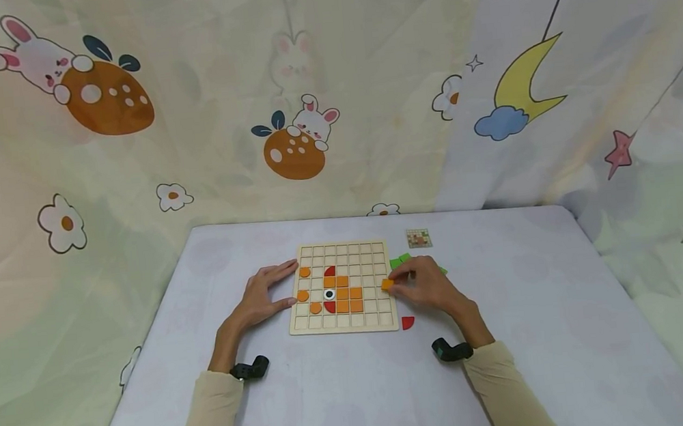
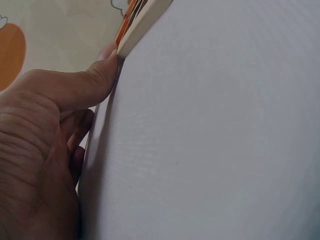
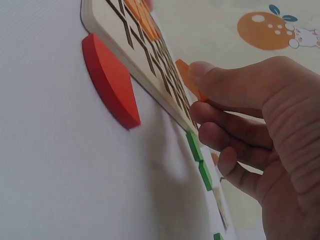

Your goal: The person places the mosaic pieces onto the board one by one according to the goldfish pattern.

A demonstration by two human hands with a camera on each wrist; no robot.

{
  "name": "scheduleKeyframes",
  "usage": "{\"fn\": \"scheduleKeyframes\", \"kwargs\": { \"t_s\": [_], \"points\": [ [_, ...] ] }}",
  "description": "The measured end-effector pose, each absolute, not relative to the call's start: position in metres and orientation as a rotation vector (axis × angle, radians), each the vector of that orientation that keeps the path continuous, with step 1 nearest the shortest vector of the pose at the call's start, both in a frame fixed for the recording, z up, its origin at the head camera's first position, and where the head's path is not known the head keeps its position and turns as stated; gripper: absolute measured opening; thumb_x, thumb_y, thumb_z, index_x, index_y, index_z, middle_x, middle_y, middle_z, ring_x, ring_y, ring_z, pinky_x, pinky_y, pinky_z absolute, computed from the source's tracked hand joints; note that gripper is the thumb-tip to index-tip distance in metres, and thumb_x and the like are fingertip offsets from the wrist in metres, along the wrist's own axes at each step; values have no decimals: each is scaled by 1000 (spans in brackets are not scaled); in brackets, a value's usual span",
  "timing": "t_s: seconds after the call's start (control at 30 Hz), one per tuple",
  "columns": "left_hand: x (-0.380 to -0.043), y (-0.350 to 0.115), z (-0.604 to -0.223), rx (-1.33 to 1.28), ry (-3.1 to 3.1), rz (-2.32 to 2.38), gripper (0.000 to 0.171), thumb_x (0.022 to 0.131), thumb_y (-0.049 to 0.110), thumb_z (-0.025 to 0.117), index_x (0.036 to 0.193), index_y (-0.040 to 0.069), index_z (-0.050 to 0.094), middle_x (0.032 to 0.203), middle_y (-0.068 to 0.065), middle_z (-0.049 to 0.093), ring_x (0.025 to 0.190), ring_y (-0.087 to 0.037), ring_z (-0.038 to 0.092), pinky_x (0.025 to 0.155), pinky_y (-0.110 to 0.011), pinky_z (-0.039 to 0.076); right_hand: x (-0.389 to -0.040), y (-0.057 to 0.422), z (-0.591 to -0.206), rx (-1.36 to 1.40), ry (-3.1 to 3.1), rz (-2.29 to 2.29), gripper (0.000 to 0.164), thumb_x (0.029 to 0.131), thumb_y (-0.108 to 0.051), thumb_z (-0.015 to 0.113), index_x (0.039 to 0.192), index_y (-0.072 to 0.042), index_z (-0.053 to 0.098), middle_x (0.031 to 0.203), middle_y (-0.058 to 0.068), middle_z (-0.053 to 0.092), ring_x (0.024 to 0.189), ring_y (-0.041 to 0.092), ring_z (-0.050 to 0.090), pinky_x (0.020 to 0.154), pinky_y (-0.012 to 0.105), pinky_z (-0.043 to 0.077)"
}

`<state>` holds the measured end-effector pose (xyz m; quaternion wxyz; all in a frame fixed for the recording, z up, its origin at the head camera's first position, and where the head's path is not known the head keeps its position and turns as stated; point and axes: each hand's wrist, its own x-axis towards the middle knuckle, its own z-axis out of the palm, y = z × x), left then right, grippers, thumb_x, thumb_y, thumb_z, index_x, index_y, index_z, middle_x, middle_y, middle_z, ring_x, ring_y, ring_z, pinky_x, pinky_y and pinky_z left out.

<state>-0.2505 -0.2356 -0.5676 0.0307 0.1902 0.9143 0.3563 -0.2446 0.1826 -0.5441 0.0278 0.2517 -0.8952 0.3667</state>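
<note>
A wooden grid board [image 1: 347,330] lies on the table. My left hand [image 1: 258,296] touches its left edge with thumb and fingertips spread apart; in the left wrist view the thumb [image 2: 82,87] meets the board's corner. Over the right edge of the grid, my right hand [image 1: 429,285] pinches an orange square tile [image 1: 387,284] between thumb and fingers. On the grid sit several orange squares [image 1: 343,306], a white tile with a black dot [image 1: 329,295], two red quarter-round pieces [image 1: 329,307] and three orange discs [image 1: 305,272] at the left.
A loose red quarter-round piece [image 3: 111,82] lies beside the board's near right corner. Green tiles [image 1: 400,260] lie along its right side, partly hidden behind my right hand. Beyond them is a small picture card [image 1: 419,238]. A printed curtain [image 1: 202,116] hangs behind the table.
</note>
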Motion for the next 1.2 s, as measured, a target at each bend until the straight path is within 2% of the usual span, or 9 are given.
{"fn": "scheduleKeyframes", "kwargs": {
  "t_s": [0.4,0.77,0.93,1.2],
  "points": [
    [-251,-236,-570,605,2827,1093,83,92,28,88,164,14,50,174,-8,45,155,-43,41,124,-69,23,-254,158,-546,760,-2731,1216,20,88,-12,92,106,-8,86,97,1,80,89,13,65,84,31,55],
    [-251,-236,-570,594,2833,1099,82,92,30,88,164,15,51,174,-7,46,155,-42,41,123,-69,24,-261,136,-549,722,-2728,1183,19,89,-14,92,106,-6,87,95,2,81,85,12,67,84,35,58],
    [-250,-236,-569,590,2826,1099,83,92,31,88,165,15,50,174,-7,45,155,-42,41,123,-68,25,-262,130,-551,701,-2759,1188,20,90,-14,91,108,-8,87,99,2,82,87,11,70,83,32,60],
    [-252,-236,-570,593,2815,1102,84,91,29,89,165,17,51,175,-4,46,154,-39,43,121,-66,25,-263,124,-556,661,-2803,1220,17,91,-15,90,107,-11,88,95,-1,77,84,10,65,80,29,56]
  ]
}}
